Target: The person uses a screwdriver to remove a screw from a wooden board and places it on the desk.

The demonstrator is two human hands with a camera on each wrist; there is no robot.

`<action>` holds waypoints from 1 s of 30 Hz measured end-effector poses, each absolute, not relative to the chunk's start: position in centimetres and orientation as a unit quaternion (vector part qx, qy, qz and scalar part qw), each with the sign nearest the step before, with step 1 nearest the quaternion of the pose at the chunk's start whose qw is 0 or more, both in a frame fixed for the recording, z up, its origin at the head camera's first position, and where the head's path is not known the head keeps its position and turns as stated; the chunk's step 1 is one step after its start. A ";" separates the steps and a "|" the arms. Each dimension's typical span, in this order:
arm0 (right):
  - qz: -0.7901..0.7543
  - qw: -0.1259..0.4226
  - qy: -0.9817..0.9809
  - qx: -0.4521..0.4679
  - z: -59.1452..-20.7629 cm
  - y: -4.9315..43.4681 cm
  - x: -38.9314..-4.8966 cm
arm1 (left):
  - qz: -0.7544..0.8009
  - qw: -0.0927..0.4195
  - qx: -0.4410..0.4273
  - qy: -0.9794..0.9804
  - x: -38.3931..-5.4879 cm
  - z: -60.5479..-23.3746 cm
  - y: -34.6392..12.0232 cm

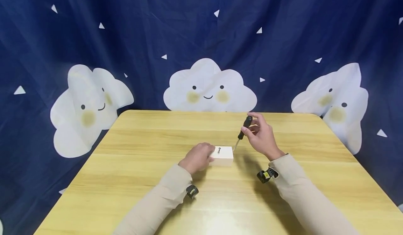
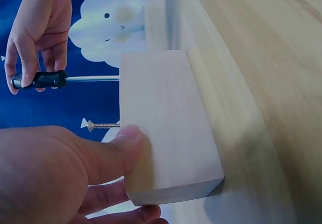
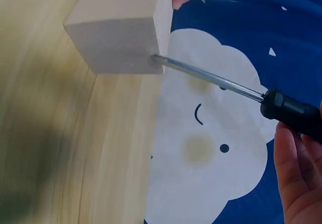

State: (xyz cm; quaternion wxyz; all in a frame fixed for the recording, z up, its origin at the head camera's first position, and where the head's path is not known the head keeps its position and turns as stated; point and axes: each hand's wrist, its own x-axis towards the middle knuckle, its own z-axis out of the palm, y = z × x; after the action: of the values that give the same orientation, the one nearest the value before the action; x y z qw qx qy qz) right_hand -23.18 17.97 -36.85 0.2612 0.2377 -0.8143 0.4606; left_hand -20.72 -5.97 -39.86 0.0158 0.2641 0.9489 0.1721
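Observation:
A pale wooden block (image 1: 224,154) lies on the table, and a screw (image 2: 103,126) stands upright out of its top face, its threaded shank largely exposed. My left hand (image 1: 197,157) grips the block's left end, thumb on the near side in the left wrist view. Between thumb and fingers my right hand (image 1: 262,136) holds a screwdriver (image 1: 247,125) by its black handle. Its metal shaft (image 3: 209,77) slants down to the block's right end, where the tip overlaps the end face near the top edge in the right wrist view, apart from the screw.
A light wood-grain table (image 1: 141,137) spreads under both hands, its far edge running along a dark blue curtain (image 1: 189,25) with printed clouds. Both forearms wear beige sleeves (image 1: 302,186), with a small black camera (image 1: 267,175) at each wrist.

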 end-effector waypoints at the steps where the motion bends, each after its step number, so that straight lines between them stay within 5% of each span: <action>1: 0.462 0.261 -0.815 0.234 -36.7 17.8 -23.2 | 0.171 0.017 0.263 0.950 -20.8 -39.8 -5.9; 12: 0.504 0.260 -0.791 0.228 -33.0 15.5 -21.3 | 0.157 0.007 0.255 0.954 -21.4 -39.7 -5.6; 30: 0.495 0.278 -0.787 0.244 -32.8 13.8 -20.7 | 0.170 0.022 0.244 0.955 -21.0 -40.0 -5.8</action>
State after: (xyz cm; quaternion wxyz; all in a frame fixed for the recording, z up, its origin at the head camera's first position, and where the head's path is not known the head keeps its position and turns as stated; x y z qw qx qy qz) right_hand -20.71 13.81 -32.83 0.2780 0.2439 -0.7866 0.4945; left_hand -20.96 -5.78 -40.01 0.0222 0.2440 0.9545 0.1699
